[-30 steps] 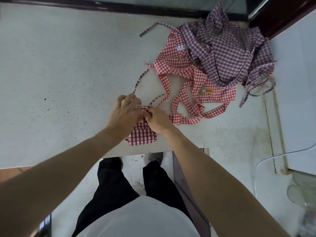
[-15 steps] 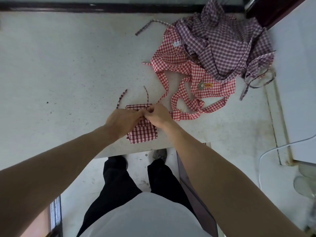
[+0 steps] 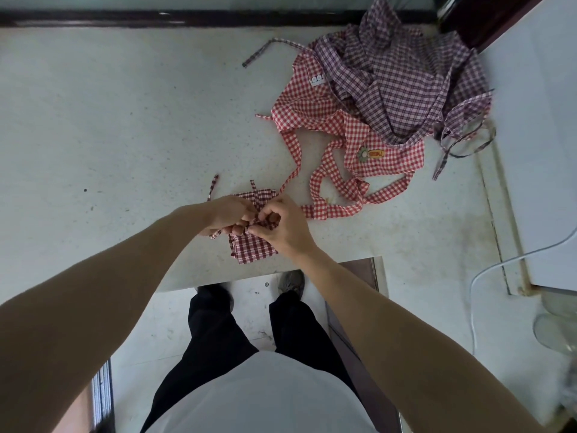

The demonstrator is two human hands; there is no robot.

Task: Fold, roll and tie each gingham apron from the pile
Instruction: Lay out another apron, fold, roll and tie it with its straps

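place: looks like a home kitchen or utility corner | clues: speckled stone counter [image 3: 125, 126], white appliance [image 3: 543, 151] alongside, tiled floor [image 3: 249, 310], dark window frame [image 3: 187, 18]

Both hands, left [image 3: 226, 214] and right [image 3: 281, 225], pinch the ties of a rolled dark-red gingham apron [image 3: 253, 248] on the bench [image 3: 109, 120].

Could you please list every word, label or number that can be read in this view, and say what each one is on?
Orange oval badge beside a flower patch on the bright red gingham apron: red lettering, upside down and too blurred to read.
Small white tag near that apron's upper edge: too small to show any print.
Purple checked apron and rolled dark red gingham bundle: no text visible.
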